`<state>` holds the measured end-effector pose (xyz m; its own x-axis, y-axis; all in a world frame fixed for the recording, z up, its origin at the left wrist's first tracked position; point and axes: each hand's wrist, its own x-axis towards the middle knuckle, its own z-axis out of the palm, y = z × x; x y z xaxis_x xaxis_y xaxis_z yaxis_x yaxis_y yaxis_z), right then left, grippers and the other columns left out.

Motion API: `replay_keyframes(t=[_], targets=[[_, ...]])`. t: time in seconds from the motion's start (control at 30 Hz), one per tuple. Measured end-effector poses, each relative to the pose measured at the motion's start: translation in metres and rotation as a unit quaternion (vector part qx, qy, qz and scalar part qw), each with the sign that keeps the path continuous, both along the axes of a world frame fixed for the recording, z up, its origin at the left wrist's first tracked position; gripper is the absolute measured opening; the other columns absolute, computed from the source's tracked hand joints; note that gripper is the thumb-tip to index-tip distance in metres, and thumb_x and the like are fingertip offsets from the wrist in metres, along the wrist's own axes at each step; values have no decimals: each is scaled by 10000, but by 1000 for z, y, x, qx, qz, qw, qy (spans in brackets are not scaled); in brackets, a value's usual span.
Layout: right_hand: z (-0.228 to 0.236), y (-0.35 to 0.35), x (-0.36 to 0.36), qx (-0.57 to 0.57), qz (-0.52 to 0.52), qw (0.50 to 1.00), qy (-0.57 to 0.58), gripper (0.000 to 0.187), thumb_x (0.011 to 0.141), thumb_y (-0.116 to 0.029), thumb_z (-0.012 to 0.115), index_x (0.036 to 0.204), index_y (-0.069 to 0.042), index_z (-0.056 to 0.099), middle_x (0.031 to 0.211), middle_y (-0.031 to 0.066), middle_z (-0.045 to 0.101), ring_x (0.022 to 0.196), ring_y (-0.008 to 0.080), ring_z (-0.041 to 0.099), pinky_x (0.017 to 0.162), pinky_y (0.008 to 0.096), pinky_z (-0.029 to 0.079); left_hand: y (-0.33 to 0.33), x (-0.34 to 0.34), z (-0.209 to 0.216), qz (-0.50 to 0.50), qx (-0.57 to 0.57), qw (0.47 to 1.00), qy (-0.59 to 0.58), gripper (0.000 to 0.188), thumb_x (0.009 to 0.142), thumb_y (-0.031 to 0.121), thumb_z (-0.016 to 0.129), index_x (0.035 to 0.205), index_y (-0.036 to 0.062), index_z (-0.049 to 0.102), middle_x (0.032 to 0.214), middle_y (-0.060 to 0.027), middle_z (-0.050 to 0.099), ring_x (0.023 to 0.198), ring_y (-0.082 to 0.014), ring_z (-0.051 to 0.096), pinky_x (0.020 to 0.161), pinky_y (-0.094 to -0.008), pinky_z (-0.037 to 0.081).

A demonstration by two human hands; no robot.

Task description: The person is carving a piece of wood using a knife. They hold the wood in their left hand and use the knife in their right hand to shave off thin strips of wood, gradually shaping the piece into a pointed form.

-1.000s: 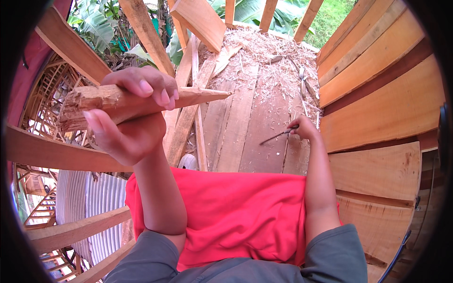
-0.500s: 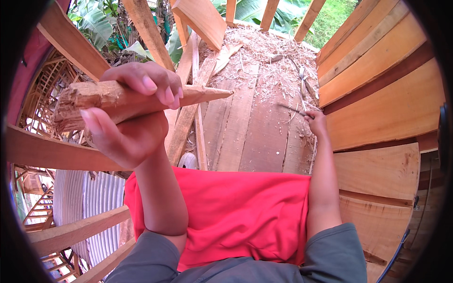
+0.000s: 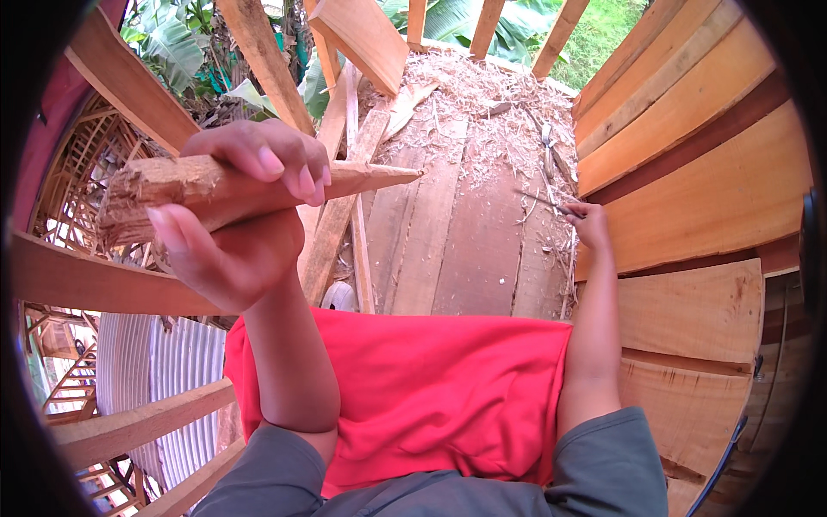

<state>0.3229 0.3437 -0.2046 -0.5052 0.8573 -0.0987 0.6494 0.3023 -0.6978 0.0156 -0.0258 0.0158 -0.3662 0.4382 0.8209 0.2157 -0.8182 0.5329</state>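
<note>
Raised close in front at the left, my left hand (image 3: 250, 207) is closed around a pointed piece of wood (image 3: 207, 185). Its tapered tip points right, while the thick, rough-cut end is toward the left. My right hand (image 3: 590, 226) is lower and farther off at the right, by the plank wall. Its fingers are closed on the handle of a thin dark blade (image 3: 543, 203), which looks like a knife and points left over the floorboards. The blade is apart from the wood. A red cloth (image 3: 439, 370) covers my lap.
Wood shavings (image 3: 482, 103) are strewn over the far part of the plank floor (image 3: 469, 267). Long wooden strips (image 3: 349, 202) lean at the left. A plank wall (image 3: 689, 189) stands close on the right. Corrugated metal sheet (image 3: 164, 388) shows beyond the rails at lower left.
My right hand has shifted slightly to the right with the blade. My left hand holds the pointed wood in nearly the same place.
</note>
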Motion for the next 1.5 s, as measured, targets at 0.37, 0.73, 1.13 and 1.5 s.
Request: replay_keyframes(t=[0.37, 0.73, 1.13, 1.5], targets=[[-6, 14, 11, 18, 10, 992, -121, 218, 759, -37, 745, 968, -102, 750, 875, 106, 721, 779, 181, 657, 703, 362, 529, 7, 7, 1, -10, -2, 1000, 3, 605, 938, 616, 277, 949, 55, 504, 759, -94, 503, 637, -203, 456, 634, -361, 410], [-23, 0, 9, -58, 42, 989, -127, 261, 753, -3, 762, 1005, -68, 739, 838, 24, 698, 729, 108, 584, 656, 292, 504, 5, 7, 2, -29, 12, 1000, 2, 623, 948, 606, 304, 949, 14, 500, 772, -116, 510, 668, -205, 481, 653, -364, 421], [-51, 7, -8, 46, -45, 997, -53, 280, 773, 9, 740, 1043, -61, 721, 803, 27, 691, 713, 111, 583, 646, 299, 472, 5, 7, 2, -15, -9, 1000, 12, 594, 945, 604, 281, 953, 55, 508, 759, -95, 503, 652, -201, 466, 635, -357, 411], [-50, -28, -43, 51, 1, 995, -87, 231, 844, -157, 717, 1061, -80, 714, 821, 107, 696, 738, 133, 616, 686, 346, 480, 9, 11, 1, -23, -18, 999, 15, 603, 945, 601, 306, 944, 31, 503, 750, -110, 508, 658, -206, 475, 636, -355, 416]])
